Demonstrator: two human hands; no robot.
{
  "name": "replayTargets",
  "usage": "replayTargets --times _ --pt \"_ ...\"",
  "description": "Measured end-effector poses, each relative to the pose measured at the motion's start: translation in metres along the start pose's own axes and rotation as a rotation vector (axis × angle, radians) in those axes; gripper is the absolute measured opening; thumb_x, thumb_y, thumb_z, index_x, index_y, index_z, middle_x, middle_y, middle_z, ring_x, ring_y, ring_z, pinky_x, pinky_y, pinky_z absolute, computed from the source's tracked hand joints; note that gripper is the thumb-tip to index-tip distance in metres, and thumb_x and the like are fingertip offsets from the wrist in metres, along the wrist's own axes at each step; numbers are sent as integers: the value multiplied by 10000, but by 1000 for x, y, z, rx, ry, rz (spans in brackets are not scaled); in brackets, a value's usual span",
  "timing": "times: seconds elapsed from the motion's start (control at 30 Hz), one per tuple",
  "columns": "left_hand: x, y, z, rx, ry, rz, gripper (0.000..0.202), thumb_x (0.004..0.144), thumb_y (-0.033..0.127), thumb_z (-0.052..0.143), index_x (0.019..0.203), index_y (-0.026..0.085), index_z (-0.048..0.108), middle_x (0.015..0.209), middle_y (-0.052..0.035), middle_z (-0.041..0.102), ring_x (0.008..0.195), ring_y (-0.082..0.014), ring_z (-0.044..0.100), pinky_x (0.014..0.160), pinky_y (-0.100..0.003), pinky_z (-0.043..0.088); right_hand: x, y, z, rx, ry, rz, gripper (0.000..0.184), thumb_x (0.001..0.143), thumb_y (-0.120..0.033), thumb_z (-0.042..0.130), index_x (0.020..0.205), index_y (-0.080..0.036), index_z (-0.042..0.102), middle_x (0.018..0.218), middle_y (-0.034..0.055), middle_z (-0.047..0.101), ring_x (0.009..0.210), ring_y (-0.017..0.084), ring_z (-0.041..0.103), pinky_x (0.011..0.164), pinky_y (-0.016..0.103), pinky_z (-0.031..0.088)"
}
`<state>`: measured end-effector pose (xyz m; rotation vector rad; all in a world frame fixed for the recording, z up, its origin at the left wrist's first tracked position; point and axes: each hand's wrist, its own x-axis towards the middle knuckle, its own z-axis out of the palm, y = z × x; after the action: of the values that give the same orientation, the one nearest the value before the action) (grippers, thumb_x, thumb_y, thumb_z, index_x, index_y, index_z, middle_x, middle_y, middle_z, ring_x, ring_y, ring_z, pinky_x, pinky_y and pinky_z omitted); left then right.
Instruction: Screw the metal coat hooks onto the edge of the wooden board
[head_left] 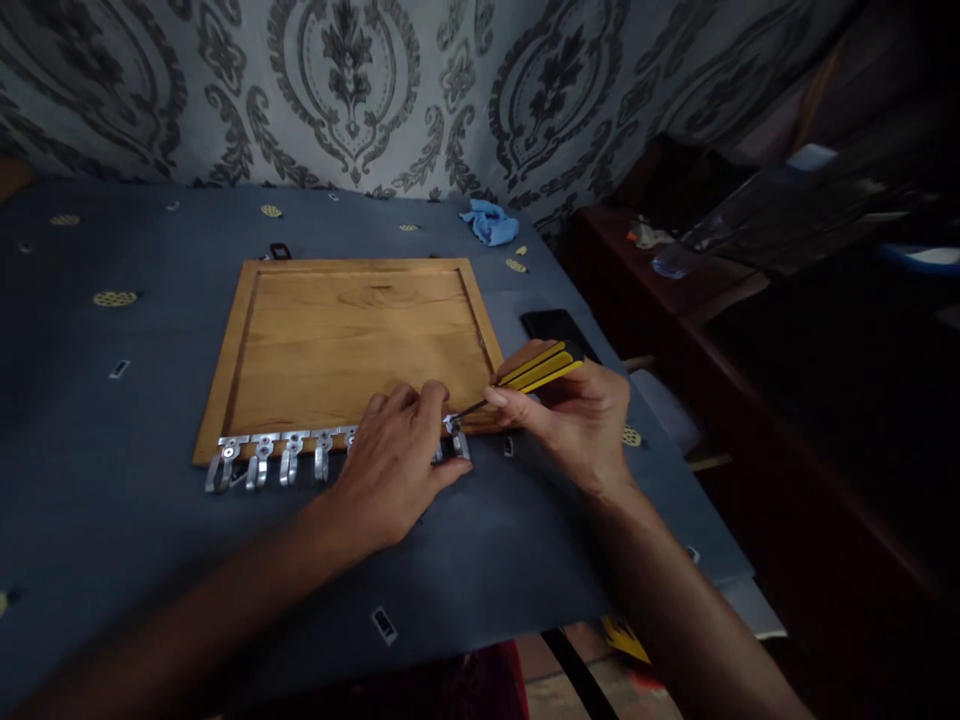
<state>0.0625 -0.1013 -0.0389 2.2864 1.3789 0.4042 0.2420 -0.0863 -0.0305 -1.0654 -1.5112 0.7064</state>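
Observation:
A framed wooden board (360, 340) lies flat on the cloth-covered table. Along its near edge runs a metal hook rail (292, 455) with several hooks, its middle part hidden by my left hand (397, 460). The fingers of that hand rest on the board and the rail, with the thumb against the rightmost hook (460, 440). In my right hand (577, 410) is a screwdriver (541, 368) with a yellow and black handle. It is held at a slant, and its tip meets the rail just above that rightmost hook. Whether a screw sits under the tip cannot be made out.
A black phone-like object (559, 328) lies right of the board. Behind stand a crumpled blue cloth (491, 222) and a small dark buckle-like piece (279, 251). Patterned fabric (345, 90) covers the back. To the right, a clear bottle (720, 225) leans by a dark red ledge (637, 245).

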Motion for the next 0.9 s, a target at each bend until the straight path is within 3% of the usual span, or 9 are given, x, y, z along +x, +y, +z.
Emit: replayTargets --times 0.17,0.3,0.53,0.8,0.9 --pt "0 -1 0 5 12 8 458 796 281 813 1074 216 454 1081 -66 666 1066 -299 613 918 -462 479 0 -7 -1 -20 80 -65 275 772 -368 837 628 -232 646 618 -18 624 541 125 575 487 276 481" --pt "-1 0 -2 5 -2 7 455 803 272 806 1082 204 453 1083 -76 662 1057 -298 613 910 -461 483 0 -9 -2 -35 47 -33 258 770 -355 839 648 -238 645 644 -18 624 479 112 545 410 272 443" --pt "-1 -2 1 2 23 15 453 797 283 811 1069 210 456 1079 -69 658 1041 -292 612 894 -454 485 -1 -7 0 -54 26 -18 326 804 -396 794 587 -229 617 625 -1 618 542 133 571 474 290 481" --pt "0 0 -1 6 6 2 463 794 283 817 1073 212 455 1092 -72 661 1059 -297 614 903 -452 486 0 -4 -1 19 -44 10 272 699 -376 886 635 -231 665 657 -18 645 540 124 577 479 270 488" --pt "0 0 -1 12 7 2 452 797 281 811 1066 216 454 1086 -71 659 1052 -296 617 894 -449 489 3 -4 -4 32 -113 -4 231 706 -418 878 713 -245 724 750 3 712 644 149 639 565 288 538"
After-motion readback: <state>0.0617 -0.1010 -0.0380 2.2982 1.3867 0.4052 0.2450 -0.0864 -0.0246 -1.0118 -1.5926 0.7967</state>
